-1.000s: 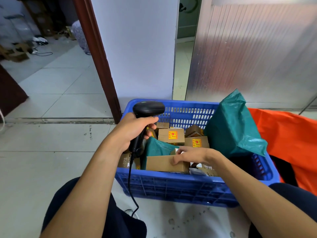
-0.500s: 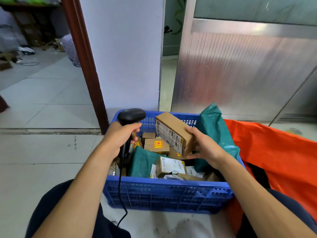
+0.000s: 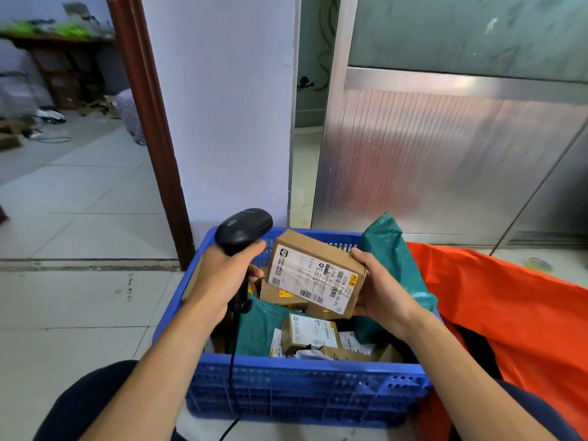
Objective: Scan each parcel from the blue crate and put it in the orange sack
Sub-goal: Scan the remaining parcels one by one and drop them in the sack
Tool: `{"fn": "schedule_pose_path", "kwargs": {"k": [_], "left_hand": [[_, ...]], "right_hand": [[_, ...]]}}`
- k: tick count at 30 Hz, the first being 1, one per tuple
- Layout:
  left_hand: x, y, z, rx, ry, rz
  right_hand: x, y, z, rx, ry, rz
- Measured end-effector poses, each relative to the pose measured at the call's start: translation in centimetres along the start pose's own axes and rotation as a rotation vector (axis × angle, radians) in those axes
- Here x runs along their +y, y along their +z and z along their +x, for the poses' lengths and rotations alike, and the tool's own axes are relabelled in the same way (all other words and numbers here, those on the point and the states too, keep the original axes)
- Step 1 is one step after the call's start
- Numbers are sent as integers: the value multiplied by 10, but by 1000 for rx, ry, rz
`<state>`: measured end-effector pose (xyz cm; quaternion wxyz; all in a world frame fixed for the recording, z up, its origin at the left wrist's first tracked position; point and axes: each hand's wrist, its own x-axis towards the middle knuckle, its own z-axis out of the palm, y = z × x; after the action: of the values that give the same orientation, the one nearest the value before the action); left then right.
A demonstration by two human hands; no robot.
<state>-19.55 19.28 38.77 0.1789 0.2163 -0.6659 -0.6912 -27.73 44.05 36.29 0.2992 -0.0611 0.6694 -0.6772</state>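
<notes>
Cardboard parcel (image 3: pixel 315 275) held above blue crate (image 3: pixel 318 367), label facing camera; right grip (image 3: pixel 381 291) curled round its 3 o'clock end. Left grip (image 3: pixel 222 281) wrapped round barcode scanner (image 3: pixel 243 229), at parcel's 9 o'clock. Orange sack (image 3: pixel 509 313) at crate's 3 o'clock.

The orange sack (image 3: pixel 509 313) runs off the right edge, the scanner cable (image 3: pixel 234 377) off the bottom; the box label (image 3: pixel 313 281) is too small to read
</notes>
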Motion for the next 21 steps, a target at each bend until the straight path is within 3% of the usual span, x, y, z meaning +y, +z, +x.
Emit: {"fn": "schedule_pose_path", "kwargs": {"k": [7, 16, 21], "left_hand": [[1, 2, 1, -26, -20, 66], [13, -10, -5, -255, -38, 144], [15, -11, -6, -281, -20, 163]], "right_hand": [[4, 9, 14, 12, 107, -15], [1, 13, 21, 80, 123, 56], [0, 14, 17, 72, 110, 60]]}}
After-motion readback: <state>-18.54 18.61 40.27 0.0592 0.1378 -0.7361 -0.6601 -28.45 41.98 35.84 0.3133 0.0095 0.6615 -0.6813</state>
